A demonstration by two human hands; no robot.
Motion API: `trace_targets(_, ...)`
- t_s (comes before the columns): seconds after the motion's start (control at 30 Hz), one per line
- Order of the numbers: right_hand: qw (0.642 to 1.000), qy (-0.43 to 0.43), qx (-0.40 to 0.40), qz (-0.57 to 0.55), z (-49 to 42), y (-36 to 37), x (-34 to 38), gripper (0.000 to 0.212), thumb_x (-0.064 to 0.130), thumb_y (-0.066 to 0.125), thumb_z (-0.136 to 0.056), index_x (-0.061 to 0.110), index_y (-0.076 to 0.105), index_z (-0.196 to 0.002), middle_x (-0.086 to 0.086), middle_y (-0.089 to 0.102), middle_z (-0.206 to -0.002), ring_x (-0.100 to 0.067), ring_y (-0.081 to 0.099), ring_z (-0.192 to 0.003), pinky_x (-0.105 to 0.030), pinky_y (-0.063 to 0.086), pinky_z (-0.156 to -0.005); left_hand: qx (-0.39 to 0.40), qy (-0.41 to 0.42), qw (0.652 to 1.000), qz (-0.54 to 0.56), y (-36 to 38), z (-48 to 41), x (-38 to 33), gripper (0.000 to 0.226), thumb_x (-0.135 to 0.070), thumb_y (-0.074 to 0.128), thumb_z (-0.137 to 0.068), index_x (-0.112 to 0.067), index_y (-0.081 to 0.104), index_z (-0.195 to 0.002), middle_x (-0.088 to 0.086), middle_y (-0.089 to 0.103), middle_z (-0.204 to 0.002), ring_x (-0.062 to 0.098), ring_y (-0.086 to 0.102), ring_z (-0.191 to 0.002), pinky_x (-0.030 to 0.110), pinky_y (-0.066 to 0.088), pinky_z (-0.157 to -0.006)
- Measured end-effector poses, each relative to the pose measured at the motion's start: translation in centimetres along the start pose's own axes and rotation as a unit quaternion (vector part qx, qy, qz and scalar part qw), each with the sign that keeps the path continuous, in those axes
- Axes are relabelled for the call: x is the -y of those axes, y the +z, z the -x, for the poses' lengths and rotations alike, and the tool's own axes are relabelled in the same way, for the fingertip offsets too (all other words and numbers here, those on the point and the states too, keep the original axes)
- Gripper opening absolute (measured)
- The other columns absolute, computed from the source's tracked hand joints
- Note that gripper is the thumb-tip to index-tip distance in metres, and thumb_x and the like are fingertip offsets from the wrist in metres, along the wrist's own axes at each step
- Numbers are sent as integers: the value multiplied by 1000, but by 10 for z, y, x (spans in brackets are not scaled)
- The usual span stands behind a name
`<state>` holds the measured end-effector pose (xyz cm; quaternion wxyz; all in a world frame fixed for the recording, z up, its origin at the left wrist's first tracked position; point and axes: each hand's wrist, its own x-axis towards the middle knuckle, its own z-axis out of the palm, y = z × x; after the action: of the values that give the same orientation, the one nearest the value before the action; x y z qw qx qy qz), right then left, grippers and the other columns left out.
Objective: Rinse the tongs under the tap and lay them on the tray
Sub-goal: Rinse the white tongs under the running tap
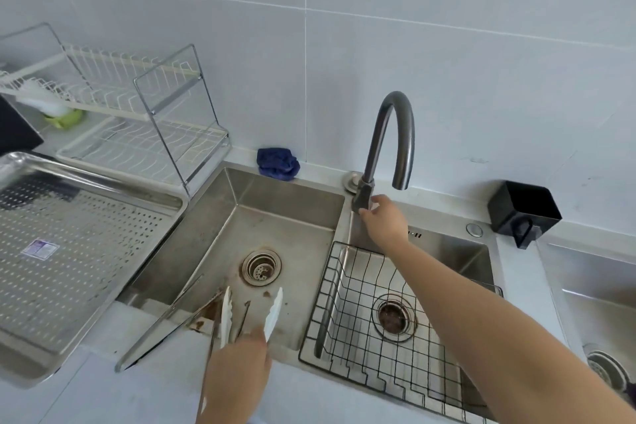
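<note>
The left hand (237, 379), at the bottom centre of the frame, is clamped on the handle end of the tongs (273, 315). Their two white tips are sprung apart and point up the frame over the left basin (275, 217). The right hand (383, 217), at centre right, has thumb and fingers closed on the tap lever (361, 196). No water is visible. The perforated steel tray (103, 179) sits on the counter at the left edge.

Likely faults from this position:
- Missed stream. The spout (401, 184) opens toward the right basin, above the wire basket (344, 337), well apart from the tongs. Water would miss them unless they are carried across.
- Splash. Opening the lever fully could throw water onto the counter.
- Re-soiling. Brown residue lies on the left basin floor just below the tips, so lowering them risks contact.
- Slip. A one-handed hold may loosen once wet.
</note>
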<state>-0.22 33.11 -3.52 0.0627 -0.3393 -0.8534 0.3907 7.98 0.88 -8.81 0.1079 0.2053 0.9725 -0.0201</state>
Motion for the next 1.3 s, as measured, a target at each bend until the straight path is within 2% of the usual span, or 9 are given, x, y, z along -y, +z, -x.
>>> trace_targets(0.1,1000,0,-17,-8,-22,-1,12,46,31,58,-102,13,52,-143,-12,73,-102,-32,69,-91,-44,59,-82,-26,-9,999,18,-17,0,-6,21,-36,50,-99,-20,58,-110,-2,73,-94,16,74,-82,30,56,-65)
trace_targets(0.17,1000,7,-14,-2,-31,-1,17,45,35,55,-103,21,50,-145,-16,71,-106,-33,70,-90,-42,60,-77,-64,25,997,33,-28,1,-6,29,-26,88,-67,-13,64,-78,0,65,-59,17,65,-44,27,48,-38)
trace_targets(0.27,1000,10,-11,-6,-38,2,15,36,37,53,-104,26,56,-138,-16,69,-108,-32,69,-87,-30,51,-59,-124,57,990,22,-33,-5,-3,43,-12,98,-40,-12,59,-56,-1,49,-39,17,47,-23,21,34,-25)
trace_targets(0.47,1000,8,-18,-14,-44,3,9,28,33,51,-105,23,64,-128,-15,68,-112,-26,62,-83,-22,36,-48,-188,77,978,40,-47,-28,0,36,-8,94,-51,-11,60,-62,-2,47,-41,18,45,-24,20,32,-28)
trace_targets(0.73,995,11,-35,-88,-43,2,3,10,23,59,-102,26,67,-97,-12,70,-99,-6,54,-65,-7,36,-38,-190,38,967,162,-66,-41,-1,29,-17,86,-76,-14,57,-69,-4,48,-46,15,37,-36,19,28,-38)
trace_targets(0.8,997,2,-33,-69,-42,3,1,14,23,57,-103,22,70,-101,-15,70,-101,-11,56,-66,-9,35,-40,-190,-14,953,234,-69,-45,0,23,-23,77,-87,-15,58,-75,-6,51,-52,17,47,-43,23,32,-43)
trace_targets(0.9,1000,-19,-16,14,-40,5,-2,27,29,50,-107,20,71,-121,-19,68,-108,-28,63,-84,-24,41,-62,-188,-55,927,319,-77,-51,3,20,-26,71,-91,-21,56,-78,-10,50,-53,8,48,-48,24,30,-46)
trace_targets(1.07,998,-41,-29,27,-39,8,-7,24,25,51,-105,20,72,-97,-17,66,-90,-27,58,-72,-19,37,-50,-186,-79,895,398,-85,-61,12,10,-24,70,-91,-18,63,-85,-8,64,-67,24,63,-63,37,51,-59)
trace_targets(1.3,996,-52,-21,67,-40,9,-6,28,29,49,-107,15,72,-112,-22,71,-93,-37,68,-82,-36,54,-67,-183,-85,884,421,-87,-65,8,9,-24,71,-90,-22,64,-85,-7,66,-67,22,63,-64,39,53,-61)
